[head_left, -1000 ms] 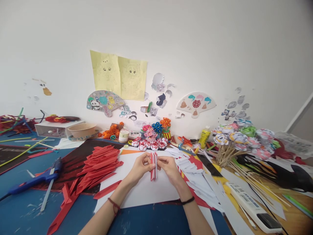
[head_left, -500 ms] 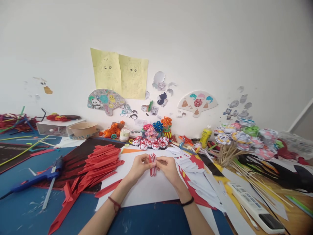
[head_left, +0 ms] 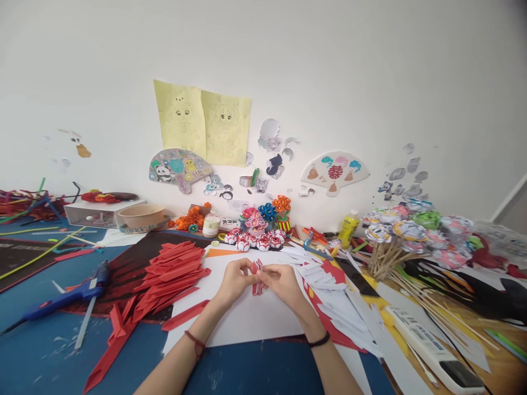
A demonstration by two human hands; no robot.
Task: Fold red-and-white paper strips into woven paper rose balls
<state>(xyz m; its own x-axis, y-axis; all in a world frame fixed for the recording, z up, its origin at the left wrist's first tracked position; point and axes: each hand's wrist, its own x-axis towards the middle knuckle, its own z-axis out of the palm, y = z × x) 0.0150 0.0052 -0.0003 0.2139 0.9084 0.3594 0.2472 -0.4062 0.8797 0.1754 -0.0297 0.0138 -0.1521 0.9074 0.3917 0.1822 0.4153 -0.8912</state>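
Note:
Between my two hands, above a white paper sheet (head_left: 234,323), is a small stack of folded red and white paper strips (head_left: 257,289). My left hand (head_left: 237,281) pinches it from the left side. From the right, my right hand (head_left: 280,278) grips the same stack, its fingers lying across the middle and hiding part of it. A heap of folded red paper strips (head_left: 171,277) lies left of my left hand. Folded white paper strips (head_left: 333,302) are piled to the right of my right hand. Finished red and white paper flowers (head_left: 255,240) sit just beyond both hands.
A blue glue gun (head_left: 68,299) lies at the left. Paper flowers on sticks (head_left: 395,236) stand at the right, near a white power strip (head_left: 434,348). At the back are a tan bowl (head_left: 142,217) and a yellow bottle (head_left: 348,227).
My right hand's fingers have shifted left across the paper stack and now cover more of its middle. My left hand keeps its pinch. The view has shifted slightly.

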